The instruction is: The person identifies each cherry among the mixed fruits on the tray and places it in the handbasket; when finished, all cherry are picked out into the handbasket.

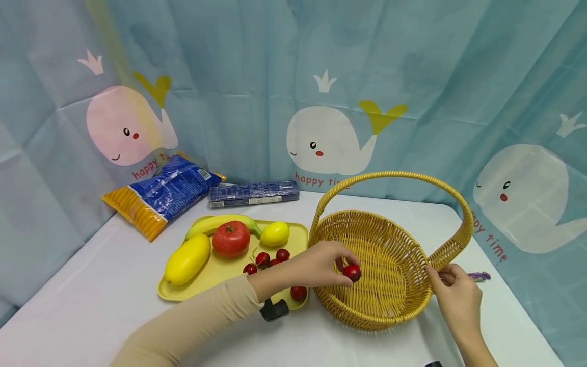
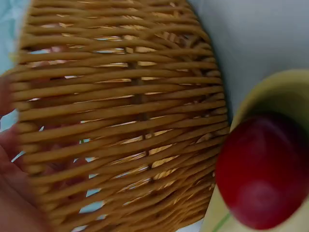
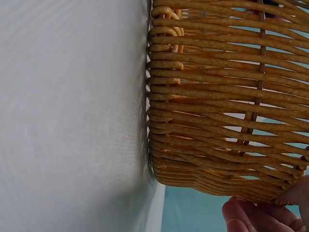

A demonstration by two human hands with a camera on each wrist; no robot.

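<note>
My left hand (image 1: 323, 266) pinches a dark red cherry (image 1: 352, 272) over the near left part of a yellow wicker basket (image 1: 380, 323). On the basket's right side, my right hand (image 1: 457, 295) grips the rim below the foot of the handle, thumb on top. Left of the basket lies a yellow tray (image 1: 206, 291) with several cherries (image 1: 263, 260), partly hidden behind my left forearm. One cherry (image 2: 263, 171) shows large beside the woven wall in the left wrist view. The right wrist view shows the basket's side (image 3: 217, 106) and fingers (image 3: 241, 217) at its rim.
The tray also bears a red apple (image 1: 231, 239), a banana (image 1: 220, 222), a lemon (image 1: 275, 234) and a yellow oblong fruit (image 1: 188, 260). Behind it lie a blue and orange snack bag (image 1: 167, 191) and a dark blue packet (image 1: 254, 193). A purple wrapped item (image 1: 479, 276) lies beyond my right hand.
</note>
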